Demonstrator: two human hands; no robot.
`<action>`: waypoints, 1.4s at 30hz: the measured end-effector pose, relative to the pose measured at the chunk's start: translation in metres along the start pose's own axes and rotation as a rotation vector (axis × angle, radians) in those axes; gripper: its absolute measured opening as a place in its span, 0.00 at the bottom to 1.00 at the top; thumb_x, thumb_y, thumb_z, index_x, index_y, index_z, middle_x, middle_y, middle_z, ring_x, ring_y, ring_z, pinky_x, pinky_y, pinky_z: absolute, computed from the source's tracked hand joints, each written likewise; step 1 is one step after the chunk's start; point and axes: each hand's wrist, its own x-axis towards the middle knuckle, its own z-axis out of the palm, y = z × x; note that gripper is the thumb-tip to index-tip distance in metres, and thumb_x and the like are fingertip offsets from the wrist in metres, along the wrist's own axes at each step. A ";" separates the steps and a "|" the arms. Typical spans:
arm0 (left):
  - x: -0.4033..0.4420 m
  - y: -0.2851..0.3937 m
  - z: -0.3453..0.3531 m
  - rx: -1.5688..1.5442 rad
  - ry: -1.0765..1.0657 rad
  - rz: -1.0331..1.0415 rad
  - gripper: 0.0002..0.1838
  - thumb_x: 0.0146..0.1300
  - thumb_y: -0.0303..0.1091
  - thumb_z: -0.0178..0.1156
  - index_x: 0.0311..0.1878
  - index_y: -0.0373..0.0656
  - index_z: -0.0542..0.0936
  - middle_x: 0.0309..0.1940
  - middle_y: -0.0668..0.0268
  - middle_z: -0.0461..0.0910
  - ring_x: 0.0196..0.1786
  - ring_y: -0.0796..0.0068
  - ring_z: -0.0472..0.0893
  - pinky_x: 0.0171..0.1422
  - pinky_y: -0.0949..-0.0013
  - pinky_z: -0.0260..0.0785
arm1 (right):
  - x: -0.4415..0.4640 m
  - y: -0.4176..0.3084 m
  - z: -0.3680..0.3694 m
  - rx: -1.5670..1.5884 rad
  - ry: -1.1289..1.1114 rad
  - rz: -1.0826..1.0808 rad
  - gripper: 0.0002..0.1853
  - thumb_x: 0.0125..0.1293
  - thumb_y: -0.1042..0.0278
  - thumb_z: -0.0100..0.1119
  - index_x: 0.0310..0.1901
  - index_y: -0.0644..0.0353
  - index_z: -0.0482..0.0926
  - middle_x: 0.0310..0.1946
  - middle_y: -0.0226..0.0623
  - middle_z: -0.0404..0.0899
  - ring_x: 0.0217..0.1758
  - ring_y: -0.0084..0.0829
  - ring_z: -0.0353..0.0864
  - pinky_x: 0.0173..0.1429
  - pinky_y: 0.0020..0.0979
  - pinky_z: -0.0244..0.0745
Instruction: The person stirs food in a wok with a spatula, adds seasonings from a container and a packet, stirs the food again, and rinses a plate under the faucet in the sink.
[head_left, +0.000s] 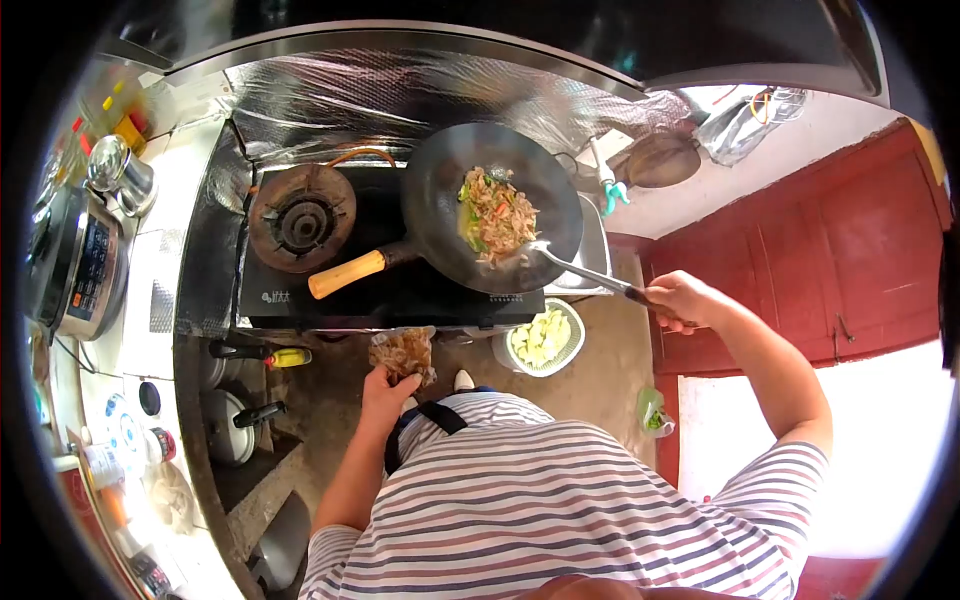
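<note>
The striped shirt [540, 500] is nearest. Below the wok [430, 180], the left hand [389, 396] pinches a see-through packet of brown food [403, 352], thumb on top. Right of the wok, the right hand [684, 301] curls around the metal wok utensil [590, 273], its head touching the meat-and-vegetable stir-fry [497, 212] inside the wok.

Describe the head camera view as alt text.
A right hand stirs sliced meat and greens in a round black wok with a long metal spatula; the left hand holds a clear plastic bag of brownish food.
</note>
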 end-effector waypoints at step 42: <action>-0.017 0.008 -0.007 0.108 0.035 0.047 0.13 0.51 0.27 0.61 0.40 0.31 0.76 0.35 0.66 0.79 0.36 0.80 0.76 0.42 0.74 0.69 | 0.023 -0.005 -0.027 -0.105 0.286 -0.274 0.11 0.63 0.66 0.46 0.42 0.55 0.77 0.14 0.29 0.68 0.10 0.19 0.63 0.12 0.23 0.57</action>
